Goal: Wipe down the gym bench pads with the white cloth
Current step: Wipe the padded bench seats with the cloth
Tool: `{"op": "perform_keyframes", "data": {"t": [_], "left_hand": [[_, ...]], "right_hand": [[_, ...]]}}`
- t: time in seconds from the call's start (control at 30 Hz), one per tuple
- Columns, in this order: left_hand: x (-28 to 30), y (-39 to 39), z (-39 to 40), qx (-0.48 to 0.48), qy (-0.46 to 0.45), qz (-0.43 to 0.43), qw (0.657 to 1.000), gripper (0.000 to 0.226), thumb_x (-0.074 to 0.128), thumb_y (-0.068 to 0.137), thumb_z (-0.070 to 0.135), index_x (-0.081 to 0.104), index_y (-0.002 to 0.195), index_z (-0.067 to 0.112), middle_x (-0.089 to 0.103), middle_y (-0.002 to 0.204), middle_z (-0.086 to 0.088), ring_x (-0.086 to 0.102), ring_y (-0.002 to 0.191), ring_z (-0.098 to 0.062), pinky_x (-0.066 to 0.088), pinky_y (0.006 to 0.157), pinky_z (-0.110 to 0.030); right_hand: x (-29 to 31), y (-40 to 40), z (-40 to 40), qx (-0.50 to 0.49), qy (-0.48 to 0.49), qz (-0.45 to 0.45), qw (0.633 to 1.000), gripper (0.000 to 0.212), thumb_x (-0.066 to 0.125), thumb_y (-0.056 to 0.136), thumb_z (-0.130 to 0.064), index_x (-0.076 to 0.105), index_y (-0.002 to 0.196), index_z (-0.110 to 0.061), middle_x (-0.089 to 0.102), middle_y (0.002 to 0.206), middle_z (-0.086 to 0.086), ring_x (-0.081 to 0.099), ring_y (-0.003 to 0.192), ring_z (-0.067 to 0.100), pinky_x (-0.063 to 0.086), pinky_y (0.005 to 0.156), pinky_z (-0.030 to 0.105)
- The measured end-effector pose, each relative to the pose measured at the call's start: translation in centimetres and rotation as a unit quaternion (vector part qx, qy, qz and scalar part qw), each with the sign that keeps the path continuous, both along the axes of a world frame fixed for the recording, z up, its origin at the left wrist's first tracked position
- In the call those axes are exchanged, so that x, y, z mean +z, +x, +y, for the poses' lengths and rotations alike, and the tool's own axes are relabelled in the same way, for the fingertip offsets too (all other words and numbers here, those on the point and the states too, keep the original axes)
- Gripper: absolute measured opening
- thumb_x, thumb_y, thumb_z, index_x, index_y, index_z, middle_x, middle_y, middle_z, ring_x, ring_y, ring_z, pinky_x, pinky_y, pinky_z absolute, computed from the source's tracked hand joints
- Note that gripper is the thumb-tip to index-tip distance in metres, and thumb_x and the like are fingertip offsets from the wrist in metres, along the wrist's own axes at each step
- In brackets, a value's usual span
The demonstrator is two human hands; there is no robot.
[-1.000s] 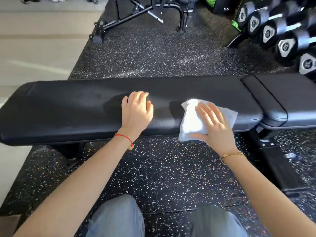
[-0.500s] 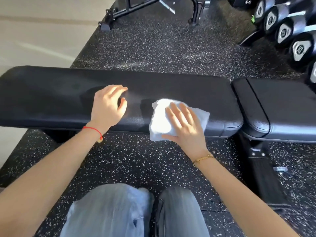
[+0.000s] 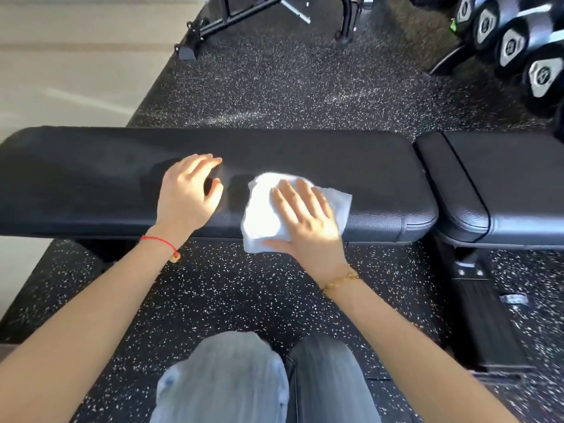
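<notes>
Head view, starting at the fingers (image 3: 293, 196) of the right hand (image 3: 305, 224): they lie straight and slightly spread, flat on the white cloth (image 3: 265, 209), pressing it down without curling round it. The cloth sits on the near half of the long bench pad (image 3: 351, 166), its lower edge draping over the pad's front side, roughly midway along the pad's length. Just left of it, the left hand (image 3: 186, 196) rests on the same pad with fingers loosely bent and thumb tucked near the forefinger; it holds nothing and seems only to brace.

Outward from there, a faint duller patch shows on the pad between and behind the 2 hands, which may be a damp wiped streak, though glare makes that hard to confirm. The pad's far left end and its right end show no such mark. The shorter seat pad (image 3: 503, 184), beside the long pad across a narrow gap, has no cloth on it.

Judged from this, the wipe is under way in the middle of pad 1 of 2. Left to do, as far as can be told: the ends and far edge of the long pad, then the whole seat pad. Dumbbells (image 3: 512, 44) line a rack at the upper right, well apart from the work.
</notes>
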State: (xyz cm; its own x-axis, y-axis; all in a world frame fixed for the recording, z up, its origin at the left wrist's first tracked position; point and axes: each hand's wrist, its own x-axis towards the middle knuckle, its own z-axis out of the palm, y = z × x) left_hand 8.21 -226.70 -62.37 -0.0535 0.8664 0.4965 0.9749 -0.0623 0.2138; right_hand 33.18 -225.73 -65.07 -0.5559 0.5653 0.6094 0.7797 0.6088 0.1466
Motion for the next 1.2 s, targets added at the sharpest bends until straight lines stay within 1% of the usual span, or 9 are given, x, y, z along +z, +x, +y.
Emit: {"op": "perform_keyframes", "data": {"t": [0.1, 0.23, 0.37, 0.5, 0.63, 0.77, 0.87, 0.97, 1.2], "left_hand": [[0.0, 0.0, -0.1, 0.004, -0.01, -0.007, 1.0, 0.04, 0.05, 0.09, 0.021, 0.065, 0.124, 0.008, 0.066, 0.127, -0.011, 0.059, 0.12, -0.029, 0.045, 0.105, -0.043], [0.1, 0.0, 0.1, 0.007, -0.011, 0.001, 1.0, 0.04, 0.049, 0.09, 0.022, 0.066, 0.123, 0.008, 0.066, 0.126, -0.011, 0.06, 0.119, -0.029, 0.045, 0.105, -0.042], [0.1, 0.2, 0.1, 0.005, -0.014, 0.002, 1.0, 0.04, 0.048, 0.09, 0.023, 0.065, 0.122, 0.007, 0.066, 0.126, -0.012, 0.06, 0.118, -0.03, 0.046, 0.103, -0.045], [0.2, 0.3, -0.2, 0.01, -0.02, -0.002, 1.0, 0.04, 0.048, 0.091, 0.022, 0.064, 0.125, 0.007, 0.065, 0.128, -0.012, 0.058, 0.121, -0.031, 0.044, 0.105, -0.047], [0.7, 0.4, -0.2, 0.009, -0.046, -0.007, 0.999, 0.043, 0.049, 0.09, 0.022, 0.064, 0.125, 0.005, 0.064, 0.129, -0.015, 0.057, 0.123, -0.032, 0.044, 0.106, -0.046], [1.7, 1.5, 0.1, 0.009, -0.059, -0.037, 0.998, 0.044, 0.049, 0.089, 0.025, 0.066, 0.123, 0.004, 0.064, 0.129, -0.016, 0.058, 0.122, -0.031, 0.044, 0.107, -0.043], [1.9, 4.0, 0.9, -0.015, -0.064, -0.038, 0.997, 0.044, 0.049, 0.091, 0.027, 0.064, 0.126, 0.007, 0.062, 0.132, -0.015, 0.056, 0.126, -0.029, 0.042, 0.107, -0.046], [1.3, 7.4, 2.4, 0.0, -0.102, -0.028, 0.994, 0.043, 0.048, 0.097, 0.03, 0.056, 0.137, 0.017, 0.053, 0.144, -0.007, 0.043, 0.139, -0.024, 0.028, 0.116, -0.049], [0.2, 9.5, 3.3, 0.035, -0.118, -0.017, 0.992, 0.047, 0.045, 0.098, 0.036, 0.05, 0.141, 0.019, 0.046, 0.151, -0.003, 0.034, 0.144, -0.025, 0.02, 0.119, -0.053]], "right_hand": [[-0.7, 4.9, 0.3, -0.007, -0.005, -0.017, 1.0, 0.079, 0.048, 0.089, -0.068, 0.051, 0.143, -0.011, 0.048, 0.15, 0.011, 0.044, 0.138, 0.036, 0.041, 0.11, 0.051], [-0.8, 10.9, 1.3, -0.058, -0.078, 0.006, 0.995, 0.087, 0.047, 0.085, -0.073, 0.044, 0.146, -0.011, 0.044, 0.152, 0.011, 0.041, 0.138, 0.039, 0.038, 0.108, 0.056], [-0.3, 7.2, 1.1, -0.046, -0.068, -0.01, 0.997, 0.093, 0.048, 0.081, -0.079, 0.049, 0.143, -0.008, 0.048, 0.149, 0.012, 0.044, 0.135, 0.039, 0.037, 0.111, 0.054], [-0.2, 1.1, -0.3, -0.037, -0.034, 0.01, 0.999, 0.082, 0.048, 0.083, -0.078, 0.061, 0.135, -0.016, 0.055, 0.144, 0.004, 0.051, 0.134, 0.032, 0.043, 0.11, 0.047], [-0.4, 3.6, -0.2, -0.027, -0.002, -0.024, 0.999, 0.079, 0.05, 0.087, -0.072, 0.057, 0.138, -0.013, 0.053, 0.146, 0.008, 0.049, 0.135, 0.033, 0.044, 0.108, 0.048], [-0.5, 11.8, 0.8, -0.095, -0.091, 0.007, 0.991, 0.09, 0.041, 0.085, -0.075, 0.038, 0.149, -0.012, 0.04, 0.154, 0.01, 0.034, 0.142, 0.034, 0.031, 0.115, 0.05], [0.9, 14.1, 2.3, -0.1, -0.173, 0.042, 0.979, 0.1, 0.045, 0.076, -0.082, 0.04, 0.148, -0.013, 0.041, 0.153, 0.009, 0.034, 0.142, 0.035, 0.031, 0.115, 0.049], [2.1, 13.5, 2.9, -0.086, -0.201, 0.024, 0.976, 0.105, 0.047, 0.071, -0.082, 0.044, 0.146, -0.008, 0.045, 0.15, 0.011, 0.037, 0.14, 0.038, 0.031, 0.116, 0.05], [1.6, 14.2, 1.3, -0.029, -0.206, 0.036, 0.977, 0.082, 0.05, 0.088, -0.065, 0.041, 0.149, -0.011, 0.041, 0.154, 0.005, 0.032, 0.144, 0.035, 0.032, 0.115, 0.052]]}}
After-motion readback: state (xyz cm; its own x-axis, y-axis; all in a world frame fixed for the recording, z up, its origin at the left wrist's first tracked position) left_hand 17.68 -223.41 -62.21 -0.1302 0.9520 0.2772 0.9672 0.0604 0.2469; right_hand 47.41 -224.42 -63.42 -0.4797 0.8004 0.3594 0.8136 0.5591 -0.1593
